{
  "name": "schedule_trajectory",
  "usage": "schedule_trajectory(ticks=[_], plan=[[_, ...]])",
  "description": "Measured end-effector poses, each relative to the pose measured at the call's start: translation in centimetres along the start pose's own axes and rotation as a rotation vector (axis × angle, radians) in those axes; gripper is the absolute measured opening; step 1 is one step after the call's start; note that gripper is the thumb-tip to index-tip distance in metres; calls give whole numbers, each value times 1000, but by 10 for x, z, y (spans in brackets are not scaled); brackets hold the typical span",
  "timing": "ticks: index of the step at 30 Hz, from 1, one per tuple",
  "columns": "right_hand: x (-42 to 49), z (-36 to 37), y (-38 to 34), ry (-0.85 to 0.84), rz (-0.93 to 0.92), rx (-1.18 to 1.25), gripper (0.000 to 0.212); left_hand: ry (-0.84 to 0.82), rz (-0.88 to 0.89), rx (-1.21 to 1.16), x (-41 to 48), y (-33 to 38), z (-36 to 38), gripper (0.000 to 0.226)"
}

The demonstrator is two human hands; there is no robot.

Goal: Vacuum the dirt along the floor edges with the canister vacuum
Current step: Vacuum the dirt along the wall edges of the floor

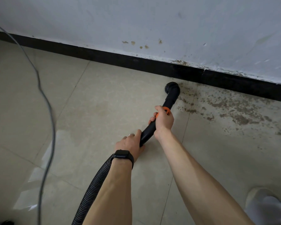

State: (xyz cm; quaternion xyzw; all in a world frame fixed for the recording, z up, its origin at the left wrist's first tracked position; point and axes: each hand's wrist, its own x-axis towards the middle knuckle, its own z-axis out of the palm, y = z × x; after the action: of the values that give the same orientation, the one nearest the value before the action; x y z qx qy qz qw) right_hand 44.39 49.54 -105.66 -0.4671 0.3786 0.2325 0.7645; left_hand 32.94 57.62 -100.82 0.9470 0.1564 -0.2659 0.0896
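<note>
**Operator:** Report hand state and tool position.

**Technician:** Right hand (163, 120) is clamped around the black wand (147, 132) at its orange collar (166, 110). Left hand (130, 143) grips the wand's rear end, where the ribbed hose (94, 181) joins. The round brush nozzle (172, 87) sits on the floor tile (104, 95), just beside the black baseboard (104, 53). The canister is out of view.

**Operator:** Progress?

**Technician:** Judged partial. The edge left of the nozzle looks clean. Brown dirt (237, 111) covers the strip to its right, along the baseboard and out onto the tile. That section is left to do.
</note>
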Motion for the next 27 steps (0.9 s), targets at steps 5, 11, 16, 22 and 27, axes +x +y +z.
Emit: schedule_trajectory(ticks=[5, 11, 16, 22, 27], plan=[[12, 2, -13, -2, -25, -25, 17, 17, 22, 17, 15, 8, -2, 34], [25, 7, -28, 17, -43, -28, 15, 57, 31, -4, 32, 16, -4, 34], [30, 18, -21, 43, -94, -89, 15, 62, -24, -34, 34, 13, -1, 27], [29, 54, -12, 90, -150, -266, 25, 108, -176, -182, 43, -1, -1, 24], [27, 67, -17, 7, -93, -376, 31, 111, -186, -268, 41, -13, 3, 26]])
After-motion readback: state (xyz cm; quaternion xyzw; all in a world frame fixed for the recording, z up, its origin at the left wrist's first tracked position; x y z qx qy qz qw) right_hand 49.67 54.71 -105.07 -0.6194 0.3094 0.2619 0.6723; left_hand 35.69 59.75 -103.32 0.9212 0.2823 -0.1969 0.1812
